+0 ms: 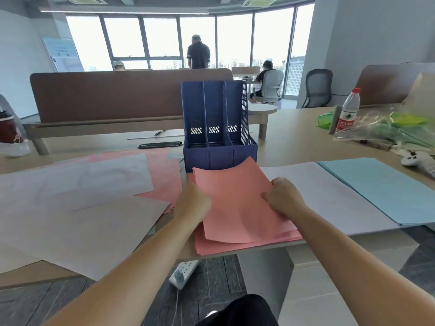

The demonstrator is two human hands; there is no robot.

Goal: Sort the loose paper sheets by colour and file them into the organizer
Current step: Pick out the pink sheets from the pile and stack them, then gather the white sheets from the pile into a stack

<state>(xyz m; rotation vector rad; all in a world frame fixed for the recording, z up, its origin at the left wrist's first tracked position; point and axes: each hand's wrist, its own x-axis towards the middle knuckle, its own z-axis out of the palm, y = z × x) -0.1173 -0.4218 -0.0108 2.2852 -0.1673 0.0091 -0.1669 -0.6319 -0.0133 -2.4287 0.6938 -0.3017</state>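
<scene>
A stack of pink sheets [237,208] lies at the desk's front edge, just in front of the blue three-slot organizer [217,128], whose slots look empty. My left hand [194,202] grips the stack's left edge and my right hand [283,196] pinches the top sheet on its right side, which bows upward. To the right lie white sheets [329,191] and a pile of light blue sheets [386,187]. Loose white sheets [77,203] and pink sheets [162,170] overlap on the left.
A water bottle [349,110], a plastic bag of green items [395,128] and a white controller [416,160] sit at the right. A black tray [160,145] lies behind the papers. A brown divider [106,95] stands behind. A power strip [183,274] lies on the floor.
</scene>
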